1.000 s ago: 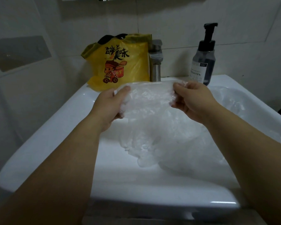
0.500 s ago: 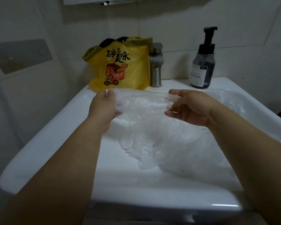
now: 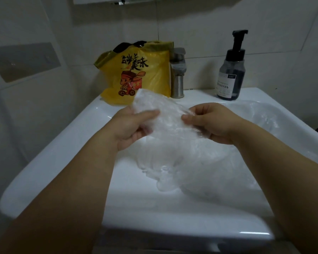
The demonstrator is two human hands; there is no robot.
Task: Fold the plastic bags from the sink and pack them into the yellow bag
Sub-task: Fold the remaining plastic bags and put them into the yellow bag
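We see one clear plastic bag (image 3: 165, 116) held up over the sink (image 3: 62, 153), stretched between both hands. The left hand (image 3: 130, 127) pinches its left edge, thumb on the near face and fingers curled behind. The right hand (image 3: 209, 121) grips the right edge with fingers curled round the film. The bag's long axis runs left to right. Its far-left corner sticks up past the left hand and points toward the yellow bag (image 3: 136, 74). The lower part hangs toward the basin.

Below it more clear bags (image 3: 200, 171) lie heaped in the basin, mostly centre and right. We can't tell how many.

The sink is white and glossy. On its far ledge the yellow bag stands upright, left of the metal faucet (image 3: 177, 74) and touching it. A dark soap pump bottle (image 3: 230, 70) stands further right, apart from the faucet. Pale wall tiles (image 3: 191, 19) run behind, and a grey recessed panel (image 3: 24, 61) sits on the left wall.
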